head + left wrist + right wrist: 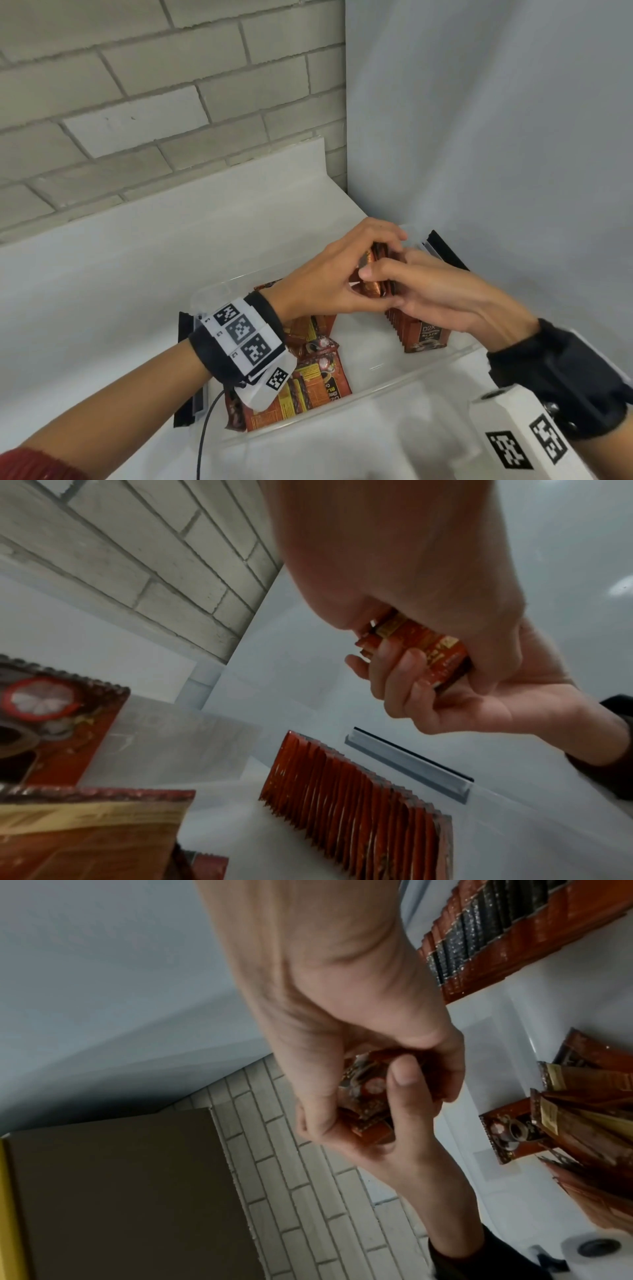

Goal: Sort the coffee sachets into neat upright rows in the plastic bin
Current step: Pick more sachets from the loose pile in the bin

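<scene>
A clear plastic bin [376,383] stands on a white counter. Above its far right end, both hands hold one small bundle of red-brown coffee sachets [371,284]. My left hand [342,270] curls over the bundle from the left, and my right hand [428,284] grips it from the right, thumb across the front. In the left wrist view the bundle [431,653] sits between the left hand [394,574] and the right fingers [404,685]. An upright row of sachets [418,335] [359,799] stands along the bin's right side. Loose sachets [308,377] lie piled at its left end.
Black latches sit at the bin's far right [445,253] and left [186,370] ends. A brick wall [137,102] rises behind the counter, a plain wall [496,137] to the right. The bin floor [370,346] between pile and row is bare.
</scene>
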`<state>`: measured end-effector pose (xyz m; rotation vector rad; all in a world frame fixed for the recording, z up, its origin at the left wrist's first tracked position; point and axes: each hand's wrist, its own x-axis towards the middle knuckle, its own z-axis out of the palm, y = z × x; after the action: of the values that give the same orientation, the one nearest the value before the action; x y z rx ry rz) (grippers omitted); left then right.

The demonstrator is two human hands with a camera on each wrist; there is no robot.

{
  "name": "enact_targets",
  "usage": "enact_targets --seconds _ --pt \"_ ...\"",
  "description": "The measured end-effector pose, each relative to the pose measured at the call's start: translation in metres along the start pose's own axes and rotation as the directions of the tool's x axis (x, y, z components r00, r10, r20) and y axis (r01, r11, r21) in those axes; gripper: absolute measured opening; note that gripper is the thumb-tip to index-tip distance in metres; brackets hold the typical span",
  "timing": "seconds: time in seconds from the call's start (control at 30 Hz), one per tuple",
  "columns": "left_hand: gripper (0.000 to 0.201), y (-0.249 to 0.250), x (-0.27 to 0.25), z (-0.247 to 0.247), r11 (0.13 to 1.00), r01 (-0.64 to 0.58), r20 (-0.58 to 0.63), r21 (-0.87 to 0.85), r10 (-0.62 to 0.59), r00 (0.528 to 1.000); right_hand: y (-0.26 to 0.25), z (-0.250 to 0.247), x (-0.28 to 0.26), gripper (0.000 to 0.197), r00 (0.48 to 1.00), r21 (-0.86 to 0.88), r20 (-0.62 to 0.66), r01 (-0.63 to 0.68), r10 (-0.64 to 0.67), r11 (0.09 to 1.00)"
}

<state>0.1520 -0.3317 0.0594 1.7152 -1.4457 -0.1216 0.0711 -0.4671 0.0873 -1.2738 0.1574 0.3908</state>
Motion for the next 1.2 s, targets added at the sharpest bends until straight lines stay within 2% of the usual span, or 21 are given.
enact_targets --seconds 0.17,0.3,0.4,0.57,0.7,0.77,0.83,0.9,0.97,1.1,1.2 --pt "0.068 -0.001 0.003 0.003 0.999 -0.008 0.040 0.045 0.007 0.999 0.001 -0.001 0.002 0.019 1.000 0.037 -0.022 -0.016 0.016 0.999" --pt "0.055 -0.002 0.004 0.001 0.998 0.015 0.018 0.062 -0.016 1.000 0.000 -0.003 0.005 0.021 0.999 0.097 -0.041 -0.024 0.028 0.995" --pt "0.053 -0.001 0.007 0.000 0.998 0.031 0.017 0.062 -0.032 0.999 -0.002 -0.004 0.007 0.025 0.999 0.107 -0.043 -0.006 0.010 0.994" --pt "0.083 -0.003 0.010 -0.001 0.995 0.099 0.063 -0.026 -0.097 0.993 0.001 -0.005 0.009 0.013 0.999 0.049 -0.033 0.016 -0.014 0.999" --pt "0.105 -0.005 0.010 -0.003 0.987 0.129 0.150 -0.097 -0.114 0.982 0.005 -0.011 0.009 0.020 1.000 0.024 -0.023 0.016 -0.016 1.000" --pt "0.106 -0.004 0.011 -0.008 0.976 0.184 0.169 -0.114 -0.163 0.972 0.006 -0.017 0.009 0.027 1.000 0.046 -0.023 0.020 -0.018 0.999" --pt "0.090 -0.003 0.012 -0.016 0.961 0.254 0.112 -0.106 -0.242 0.964 0.007 -0.024 0.008 0.038 1.000 0.086 -0.021 0.012 -0.010 0.996" --pt "0.059 -0.005 0.013 -0.025 0.953 0.294 0.039 -0.079 -0.292 0.956 0.008 -0.030 0.006 0.038 1.000 0.132 -0.011 0.017 -0.016 0.991" --pt "0.038 -0.006 0.014 -0.030 0.934 0.333 0.018 -0.132 -0.334 0.943 0.010 -0.034 0.005 0.036 1.000 0.143 -0.015 0.027 -0.025 0.989" --pt "0.028 0.000 0.016 -0.032 0.874 0.401 0.056 -0.273 -0.402 0.914 0.014 -0.037 0.003 0.035 0.999 0.100 -0.018 0.043 -0.041 0.994" --pt "0.025 0.001 0.018 -0.033 0.847 0.431 0.064 -0.312 -0.433 0.899 0.016 -0.038 0.002 0.036 0.999 0.098 -0.022 0.046 -0.044 0.994"
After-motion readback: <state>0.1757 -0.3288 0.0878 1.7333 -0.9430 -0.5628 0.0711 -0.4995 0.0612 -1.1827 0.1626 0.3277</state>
